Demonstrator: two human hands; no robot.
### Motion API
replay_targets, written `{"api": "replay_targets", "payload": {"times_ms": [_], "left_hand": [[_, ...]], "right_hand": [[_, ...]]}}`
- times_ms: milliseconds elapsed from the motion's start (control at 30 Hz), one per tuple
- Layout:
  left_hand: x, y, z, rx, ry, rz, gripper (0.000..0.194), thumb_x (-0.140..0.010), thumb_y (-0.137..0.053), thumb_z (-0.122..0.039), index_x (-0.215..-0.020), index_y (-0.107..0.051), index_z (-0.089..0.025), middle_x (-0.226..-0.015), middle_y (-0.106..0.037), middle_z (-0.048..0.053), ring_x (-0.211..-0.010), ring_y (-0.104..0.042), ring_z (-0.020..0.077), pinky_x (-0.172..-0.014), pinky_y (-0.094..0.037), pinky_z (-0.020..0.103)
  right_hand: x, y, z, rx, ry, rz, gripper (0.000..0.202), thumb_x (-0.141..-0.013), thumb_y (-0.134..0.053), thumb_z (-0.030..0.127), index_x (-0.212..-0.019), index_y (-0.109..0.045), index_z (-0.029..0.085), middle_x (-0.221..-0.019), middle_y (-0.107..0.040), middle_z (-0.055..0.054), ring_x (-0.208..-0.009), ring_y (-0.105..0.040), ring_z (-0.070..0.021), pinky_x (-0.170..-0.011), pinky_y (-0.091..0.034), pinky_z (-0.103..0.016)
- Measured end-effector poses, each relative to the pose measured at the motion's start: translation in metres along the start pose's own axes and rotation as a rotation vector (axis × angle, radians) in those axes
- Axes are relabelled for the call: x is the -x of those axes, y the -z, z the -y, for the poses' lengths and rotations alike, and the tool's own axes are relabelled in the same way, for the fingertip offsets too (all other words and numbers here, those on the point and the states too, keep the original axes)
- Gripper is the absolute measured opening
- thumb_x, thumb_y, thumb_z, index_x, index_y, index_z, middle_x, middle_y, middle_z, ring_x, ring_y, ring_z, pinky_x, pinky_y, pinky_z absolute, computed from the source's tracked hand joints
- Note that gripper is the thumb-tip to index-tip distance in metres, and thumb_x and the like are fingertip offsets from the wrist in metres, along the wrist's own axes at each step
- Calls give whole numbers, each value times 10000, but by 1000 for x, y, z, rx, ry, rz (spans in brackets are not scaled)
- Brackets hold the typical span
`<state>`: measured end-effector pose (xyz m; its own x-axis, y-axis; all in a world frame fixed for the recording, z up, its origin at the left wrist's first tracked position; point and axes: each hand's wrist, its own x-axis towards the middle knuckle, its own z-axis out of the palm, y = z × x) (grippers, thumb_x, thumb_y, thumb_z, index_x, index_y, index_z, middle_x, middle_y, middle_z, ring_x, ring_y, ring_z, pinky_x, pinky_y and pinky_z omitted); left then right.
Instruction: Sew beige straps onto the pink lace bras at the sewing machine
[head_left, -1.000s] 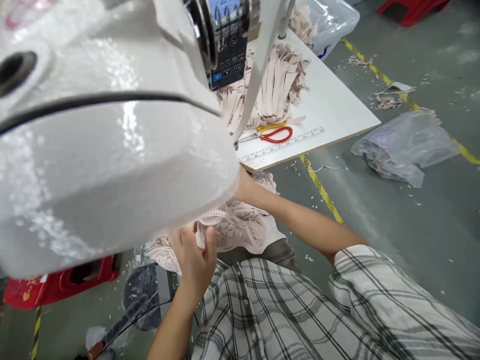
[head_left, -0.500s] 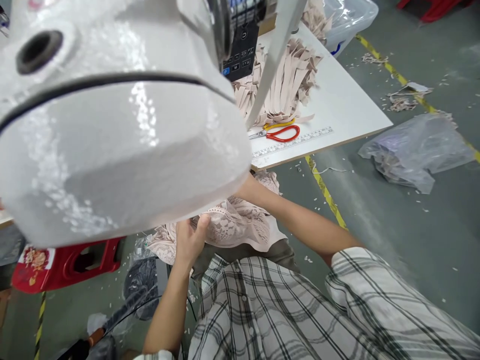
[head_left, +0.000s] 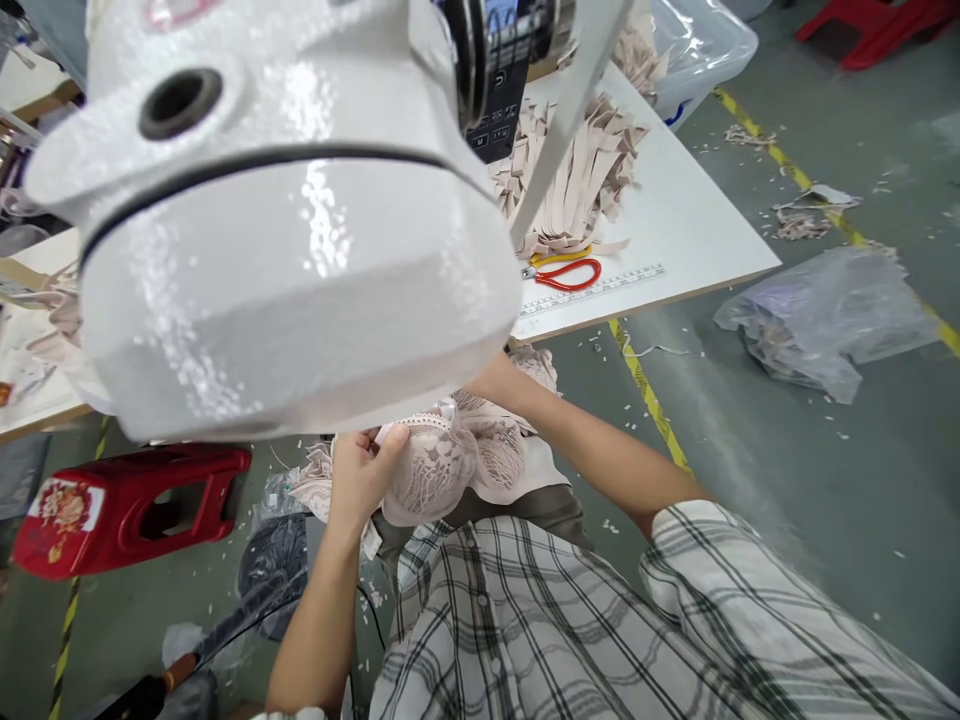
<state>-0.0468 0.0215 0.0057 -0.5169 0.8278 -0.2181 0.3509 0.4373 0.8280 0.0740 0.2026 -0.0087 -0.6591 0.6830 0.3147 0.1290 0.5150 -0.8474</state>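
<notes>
A pale pink lace bra (head_left: 435, 470) with moulded cups lies over my lap, below the front of a white sewing machine (head_left: 300, 300). My left hand (head_left: 361, 470) pinches the trimmed upper edge of the left cup, thumb on top. My right hand (head_left: 491, 378) reaches under the machine head; only the part near the wrist shows, and its fingers are hidden. The needle area is also out of sight behind the machine's housing. More of the same lace (head_left: 313, 480) hangs to the left of my left hand.
On the white table (head_left: 705, 235) lie a pile of beige fabric strips (head_left: 577, 180), red-and-yellow-handled scissors (head_left: 566, 273) and a clear ruler (head_left: 622, 284). A red stool (head_left: 135, 500) stands at left. A plastic bag (head_left: 832, 310) lies on the floor at right.
The view has shifted, so the machine sits farther right. My left hand has moved slightly left and the bra cups now show more fully, spread toward me.
</notes>
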Motion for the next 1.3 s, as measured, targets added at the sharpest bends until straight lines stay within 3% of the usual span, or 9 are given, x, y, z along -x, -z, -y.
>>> {"api": "replay_targets", "payload": {"times_ms": [267,400,500,700,833,967,1067,1200,1300], "left_hand": [[-1,7,-5,-150,-67,-36,278,-845,-613,-453,-760,-630,-188,-666,-604,-10,-609,-524,138,-542,-371,233],[6,13,-12,-295,-193,-13,320,-822,-656,-463,-672,-553,-199,-570,-521,-45,-542,-456,110,-531,-328,223],[14,17,-6,-516,-352,-125,400,-784,-698,-494,-602,-494,-201,-515,-465,-43,-510,-409,112,-517,-243,250],[27,11,19,-665,-769,-439,317,-850,-562,-303,-556,-487,-214,-510,-462,1,-520,-419,151,-564,-252,304],[34,0,25,-543,-798,-512,250,-869,-529,-190,-621,-552,-207,-554,-542,8,-557,-494,152,-581,-316,284],[40,-6,29,-493,-727,-506,261,-878,-534,-193,-618,-558,-203,-544,-542,-1,-529,-481,136,-548,-309,265],[42,-6,35,-491,-617,-477,311,-889,-519,-244,-580,-529,-208,-511,-488,-8,-509,-438,138,-547,-287,276],[47,-13,22,-366,-392,-292,366,-919,-422,-314,-575,-504,-218,-572,-512,28,-579,-457,172,-595,-297,300],[59,-39,-11,-282,-457,-151,433,-925,-448,-383,-523,-449,-223,-527,-467,12,-531,-410,158,-551,-269,300]], "right_hand": [[8,2,2,-177,-81,-49,112,-837,-643,304,-779,-620,211,-934,-613,-40,-819,-593,-194,-804,-525,-376],[50,3,3,-490,-233,-105,200,-866,-661,413,-850,-618,218,-781,-606,6,-681,-588,-135,-660,-535,-293],[100,3,15,-728,-269,-23,168,-926,-598,412,-971,-613,250,-685,-631,32,-561,-609,-120,-529,-543,-257],[162,-10,46,-699,61,321,215,-874,-669,242,-1084,-713,256,-1007,-774,-55,-928,-752,-224,-839,-648,-354],[156,-19,47,-527,442,251,343,-895,-615,144,-1230,-638,217,-1058,-768,-64,-1007,-737,-180,-874,-628,-286],[149,-25,44,-271,731,96,225,-824,-683,79,-1017,-677,196,-1049,-767,-70,-1008,-732,-189,-883,-631,-294],[151,-29,43,-169,825,19,179,-831,-675,80,-955,-664,209,-1009,-766,-70,-973,-728,-190,-848,-635,-302],[156,-14,55,-174,692,42,167,-896,-594,137,-996,-648,260,-964,-745,-56,-924,-709,-180,-784,-627,-306],[149,24,73,-149,289,-147,116,-912,-569,268,-980,-648,318,-919,-695,-73,-910,-683,-256,-767,-602,-438]]}}
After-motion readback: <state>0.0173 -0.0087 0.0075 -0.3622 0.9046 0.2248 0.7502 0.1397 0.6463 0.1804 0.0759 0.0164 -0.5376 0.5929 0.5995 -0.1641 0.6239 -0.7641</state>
